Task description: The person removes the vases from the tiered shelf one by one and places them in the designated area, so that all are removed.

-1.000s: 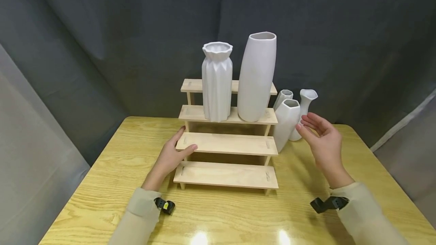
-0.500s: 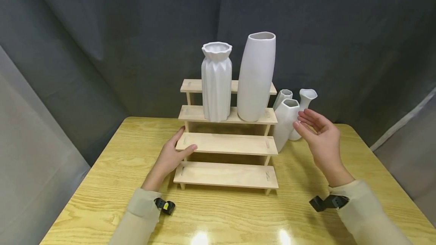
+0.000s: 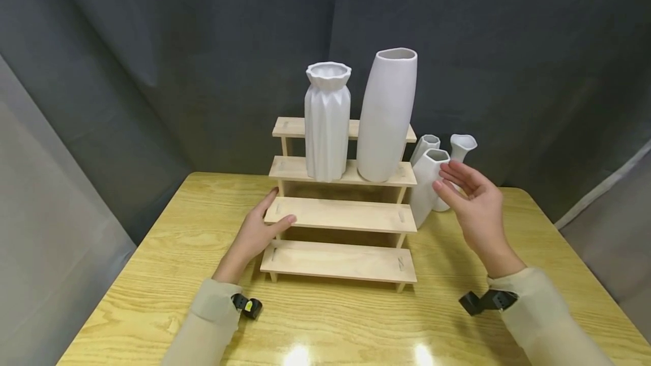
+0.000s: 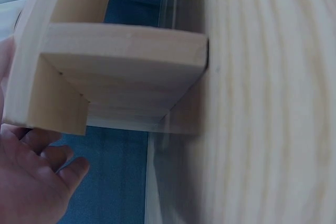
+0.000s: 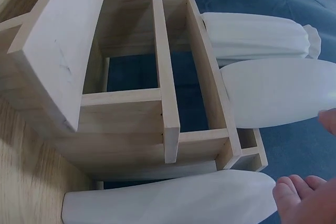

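A four-tiered wooden display stand (image 3: 338, 213) stands on the table. My left hand (image 3: 253, 235) grips its left end at the second tier from the bottom, thumb over the front edge. In the left wrist view, fingers (image 4: 47, 153) curl beneath the plank. On the third tier stand a pleated white vase (image 3: 328, 123) and a taller smooth white vase (image 3: 386, 120). My right hand (image 3: 478, 216) hovers, loosely curved and holding nothing, beside a faceted white vase (image 3: 426, 185) right of the stand. In the right wrist view, fingertips (image 5: 287, 188) are close to a white vase (image 5: 168, 200); contact is unclear.
Behind the faceted vase are a narrow white vase (image 3: 427, 142) and a flared-neck vase (image 3: 461, 150), partly hidden. The yellow wood-grain table (image 3: 356, 321) extends around the stand. A dark grey curtain (image 3: 229, 72) hangs at the back.
My right hand has moved slightly left and up, nearer the faceted vase, and now covers part of the flared-neck vase. The left hand keeps its place on the stand.
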The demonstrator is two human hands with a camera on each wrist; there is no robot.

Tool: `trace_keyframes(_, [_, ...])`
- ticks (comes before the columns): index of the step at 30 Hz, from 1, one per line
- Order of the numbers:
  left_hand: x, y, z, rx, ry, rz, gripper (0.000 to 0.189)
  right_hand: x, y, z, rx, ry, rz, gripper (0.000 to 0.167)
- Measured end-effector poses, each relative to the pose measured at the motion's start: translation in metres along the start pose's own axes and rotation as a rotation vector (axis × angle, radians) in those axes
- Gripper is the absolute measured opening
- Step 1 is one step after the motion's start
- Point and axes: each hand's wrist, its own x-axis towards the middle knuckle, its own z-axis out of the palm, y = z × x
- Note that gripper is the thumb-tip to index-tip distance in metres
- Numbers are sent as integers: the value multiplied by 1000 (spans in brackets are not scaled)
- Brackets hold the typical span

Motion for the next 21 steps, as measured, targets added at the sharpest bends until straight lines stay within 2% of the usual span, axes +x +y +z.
trace_keyframes(8, [0,1,0,6,-6,-10,98,4,-2,10,31,-27,-23,51])
trace_keyframes(21, [-2,6,-2,-2,-14,-28,94,11,-6,22,-63,-56,0,55])
